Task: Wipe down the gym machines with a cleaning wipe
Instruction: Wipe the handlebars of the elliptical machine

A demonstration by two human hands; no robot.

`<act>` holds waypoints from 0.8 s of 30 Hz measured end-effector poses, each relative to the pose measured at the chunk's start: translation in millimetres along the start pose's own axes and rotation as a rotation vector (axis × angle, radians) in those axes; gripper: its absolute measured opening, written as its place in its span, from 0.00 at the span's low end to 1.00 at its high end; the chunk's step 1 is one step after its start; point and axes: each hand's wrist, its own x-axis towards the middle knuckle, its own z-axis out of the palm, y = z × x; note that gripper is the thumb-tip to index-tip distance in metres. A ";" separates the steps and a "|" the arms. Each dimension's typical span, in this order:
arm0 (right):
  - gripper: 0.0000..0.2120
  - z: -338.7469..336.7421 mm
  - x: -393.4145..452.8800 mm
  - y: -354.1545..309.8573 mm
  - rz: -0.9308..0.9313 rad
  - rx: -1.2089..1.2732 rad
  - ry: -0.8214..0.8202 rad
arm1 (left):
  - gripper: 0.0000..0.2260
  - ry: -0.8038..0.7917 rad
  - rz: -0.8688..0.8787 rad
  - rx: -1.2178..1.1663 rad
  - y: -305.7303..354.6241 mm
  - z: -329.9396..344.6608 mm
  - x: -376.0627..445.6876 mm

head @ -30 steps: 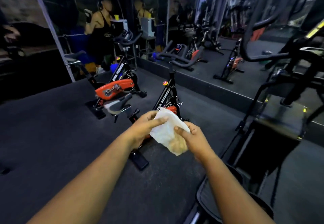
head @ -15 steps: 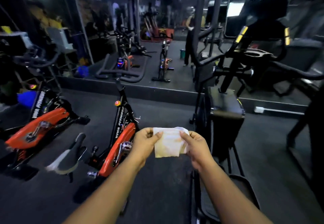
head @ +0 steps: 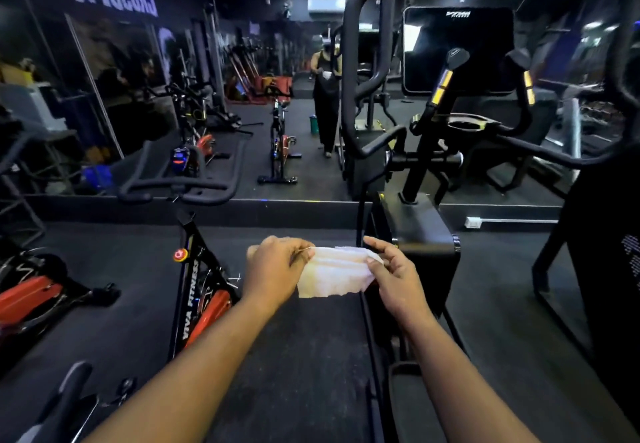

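Holding a wipe taut between both hands

Pinching the white wipe [head: 334, 274] at its two upper corners, the left hand [head: 273, 274] and right hand [head: 394, 279] stretch it flat at chest height above the dark floor [head: 294, 356]. Just left stands a black and red exercise bike [head: 202, 290]; just right, a black elliptical machine [head: 420, 234]. Beyond them a wall mirror [head: 277, 103] reflects the gym.

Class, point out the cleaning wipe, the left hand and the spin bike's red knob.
cleaning wipe [head: 334, 274], head view, middle of the sheet
left hand [head: 273, 271], head view, back of hand
red knob [head: 180, 254], head view, knob face
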 end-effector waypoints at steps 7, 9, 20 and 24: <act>0.07 -18.5 105.3 21.7 -0.019 -0.224 0.058 | 0.06 -0.143 -0.030 -0.461 -16.5 48.1 105.7; 0.09 -21.8 128.6 21.0 0.143 -0.061 -0.013 | 0.07 -0.190 -0.137 -0.641 -16.8 58.5 127.1; 0.30 6.6 213.9 9.9 -0.268 -0.225 -0.092 | 0.05 -0.411 0.160 -0.525 -35.0 84.7 238.4; 0.18 38.6 251.4 0.0 -0.189 -0.447 -0.232 | 0.05 -0.502 0.347 -0.536 -40.0 76.6 283.9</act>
